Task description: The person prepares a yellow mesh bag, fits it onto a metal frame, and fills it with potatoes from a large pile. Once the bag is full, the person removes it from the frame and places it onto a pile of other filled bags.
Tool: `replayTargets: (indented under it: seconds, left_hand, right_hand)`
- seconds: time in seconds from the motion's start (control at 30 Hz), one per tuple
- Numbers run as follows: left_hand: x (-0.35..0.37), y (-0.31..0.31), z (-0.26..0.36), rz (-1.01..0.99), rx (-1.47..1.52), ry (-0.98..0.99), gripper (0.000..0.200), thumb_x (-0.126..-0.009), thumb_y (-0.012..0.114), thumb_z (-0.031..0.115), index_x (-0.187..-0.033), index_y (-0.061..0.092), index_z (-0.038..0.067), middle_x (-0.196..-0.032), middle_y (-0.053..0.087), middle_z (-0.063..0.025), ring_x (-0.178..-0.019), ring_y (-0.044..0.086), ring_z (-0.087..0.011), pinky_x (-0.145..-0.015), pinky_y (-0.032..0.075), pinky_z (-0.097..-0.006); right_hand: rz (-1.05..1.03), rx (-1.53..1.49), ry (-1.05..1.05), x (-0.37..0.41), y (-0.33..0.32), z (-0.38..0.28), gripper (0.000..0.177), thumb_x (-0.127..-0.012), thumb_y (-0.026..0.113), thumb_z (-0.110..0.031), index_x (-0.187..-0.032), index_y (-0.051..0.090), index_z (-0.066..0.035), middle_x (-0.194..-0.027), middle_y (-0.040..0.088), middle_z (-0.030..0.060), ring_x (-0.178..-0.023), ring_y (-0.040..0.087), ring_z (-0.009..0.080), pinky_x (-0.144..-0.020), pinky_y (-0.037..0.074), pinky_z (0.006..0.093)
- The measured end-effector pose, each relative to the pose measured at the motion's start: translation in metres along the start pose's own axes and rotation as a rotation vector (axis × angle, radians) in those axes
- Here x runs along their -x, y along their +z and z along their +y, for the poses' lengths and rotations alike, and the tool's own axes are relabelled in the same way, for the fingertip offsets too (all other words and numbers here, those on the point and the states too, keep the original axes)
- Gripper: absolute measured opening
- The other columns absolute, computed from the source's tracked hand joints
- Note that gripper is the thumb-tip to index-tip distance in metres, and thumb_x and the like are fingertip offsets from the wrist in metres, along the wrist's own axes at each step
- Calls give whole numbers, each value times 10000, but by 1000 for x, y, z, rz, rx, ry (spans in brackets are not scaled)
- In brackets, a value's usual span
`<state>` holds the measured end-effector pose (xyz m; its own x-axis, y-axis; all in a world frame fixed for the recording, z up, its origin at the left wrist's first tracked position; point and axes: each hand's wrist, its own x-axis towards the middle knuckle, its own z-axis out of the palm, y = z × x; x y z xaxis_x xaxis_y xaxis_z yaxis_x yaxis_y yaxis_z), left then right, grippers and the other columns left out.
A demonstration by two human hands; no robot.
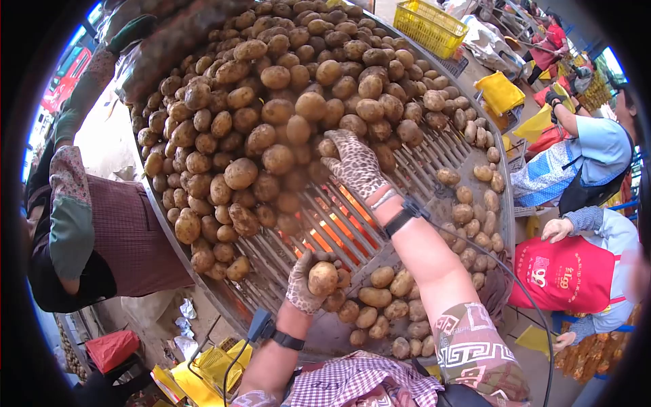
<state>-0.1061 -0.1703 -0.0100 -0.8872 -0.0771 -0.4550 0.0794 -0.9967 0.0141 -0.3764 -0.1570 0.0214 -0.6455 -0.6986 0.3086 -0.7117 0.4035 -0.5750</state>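
Note:
My left hand [304,283], in a leopard-print glove, is closed around a potato [323,278] low over the near edge of the metal slats [325,224]. Another potato shows just beside that one. My right hand [354,164], gloved in the same print, reaches to the foot of the big potato pile [271,88]. Its thumb and fingers close about a potato [327,150], partly hidden by the glove. Below my right forearm, several potatoes [375,296] lie on the tray close to my body.
More potatoes [464,214] line the tray's right side. A person in a plaid apron [129,237] stands at the left. On the right are a person in a red apron [566,275] and one in light blue [603,152]. A yellow crate [429,28] sits beyond the rim.

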Motion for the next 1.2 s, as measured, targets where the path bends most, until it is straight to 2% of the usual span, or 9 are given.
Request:
replayTargets:
  seconds: [0.03,0.13,0.43,0.57,0.73,0.9,1.0,1.1,1.2]
  left_hand:
    - [0,-7,2,0,11,-1,464,-914,591,384,-1122,607,-31,-1022,637,-204,-937,645,-329,-797,564,-496]
    - [-3,0,6,-53,58,81,560,-928,572,381,-1333,463,10,-1201,560,-205,-924,658,-310,-727,585,-447]
    - [-7,47,4,-31,-220,6,648,-937,506,495,-1415,383,75,-1390,459,-201,-851,675,-254,-689,590,-393]
    - [1,-1,-4,-72,-37,-224,586,-941,502,490,-1323,453,49,-1196,587,-198,-898,659,-307,-729,580,-449]
    - [18,-7,-17,24,-56,-134,584,-911,575,449,-1321,455,51,-1181,581,-169,-1002,619,-321,-759,579,-474]
    - [21,-6,-16,58,48,-140,661,-864,645,462,-1363,443,80,-1225,573,-159,-1071,596,-324,-832,562,-495]
    - [16,-5,-19,-37,68,-109,702,-866,607,528,-1377,433,79,-1337,493,-198,-1117,571,-360,-887,538,-502]
    - [19,30,-19,-84,6,-48,742,-853,644,491,-1385,408,30,-1304,536,-208,-1175,560,-347,-919,536,-491]
    - [29,23,-18,-12,65,0,684,-860,655,450,-1366,436,45,-1269,556,-197,-1126,590,-334,-948,516,-489]
  right_hand:
    - [-9,6,-1,5,0,7,477,-831,692,-228,-1263,555,-82,-1270,561,177,-1123,562,355,-948,466,445]
    - [-257,-1798,734,42,-32,11,511,-946,569,-382,-1306,475,-31,-1249,572,164,-1059,606,351,-880,522,512]
    - [-325,-1592,423,111,-65,-17,547,-906,648,-301,-1340,445,-37,-1228,573,131,-1182,531,250,-938,501,401]
    - [4,-429,463,98,-50,21,444,-867,667,-213,-1227,545,15,-1169,613,204,-1104,588,283,-955,465,370]
    - [63,24,661,40,-15,87,825,-782,756,-330,-1371,366,95,-1365,476,260,-1281,466,340,-1066,377,385]
    - [86,34,656,41,-4,117,791,-780,735,-414,-1322,441,82,-1263,570,208,-1153,561,312,-966,457,378]
    - [-291,-716,940,58,-36,80,411,-807,710,-347,-1057,653,-26,-894,667,72,-751,601,195,-664,487,349]
    - [-194,-1534,707,100,-41,49,482,-813,720,-224,-1234,576,-39,-1150,630,73,-1017,610,203,-844,507,369]
    - [-435,-1638,586,134,-50,9,469,-823,709,-202,-1244,566,-52,-1204,605,67,-1052,597,195,-915,493,348]
